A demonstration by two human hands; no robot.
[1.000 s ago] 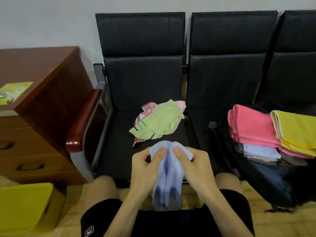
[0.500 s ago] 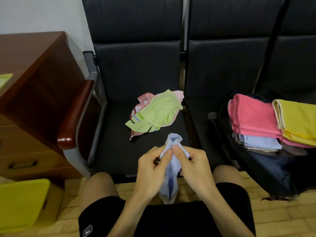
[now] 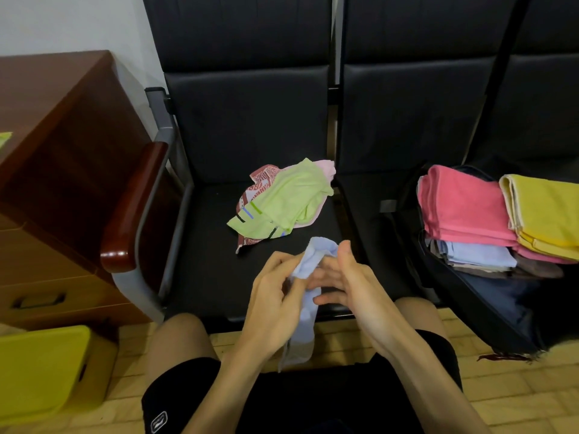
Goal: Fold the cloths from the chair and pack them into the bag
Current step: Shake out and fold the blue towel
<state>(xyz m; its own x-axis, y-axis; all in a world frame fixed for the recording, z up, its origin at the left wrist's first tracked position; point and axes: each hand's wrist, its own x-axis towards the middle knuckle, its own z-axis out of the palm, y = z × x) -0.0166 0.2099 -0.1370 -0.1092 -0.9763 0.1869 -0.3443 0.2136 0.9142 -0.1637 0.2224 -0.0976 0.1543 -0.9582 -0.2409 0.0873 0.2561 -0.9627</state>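
Gripping a pale blue cloth [image 3: 302, 333] above the knees, the left hand [image 3: 272, 308] curls its fingers round the hanging fabric. The right hand [image 3: 354, 286] lies beside it, fingers straight and spread, touching the cloth. Loose cloths, a green cloth [image 3: 288, 198] uppermost, lie on the chair seat [image 3: 203, 245]. Folded cloths [image 3: 460, 211] fill the open bag [image 3: 488, 308] on the adjacent seat.

The small towel [image 3: 301, 336] hangs between the left grip [image 3: 272, 308] and the right grip [image 3: 354, 283], above the person's lap. Just beyond the grips, a heap of loose cloths [image 3: 282, 202] lies on the chair seat [image 3: 200, 261]. Right of the grips, the backpack [image 3: 488, 308] sits on the next seat, with folded towels [image 3: 463, 211] stacked in it. Far left stands a drawer unit [image 3: 62, 158], with a box [image 3: 37, 371] on the floor before it.
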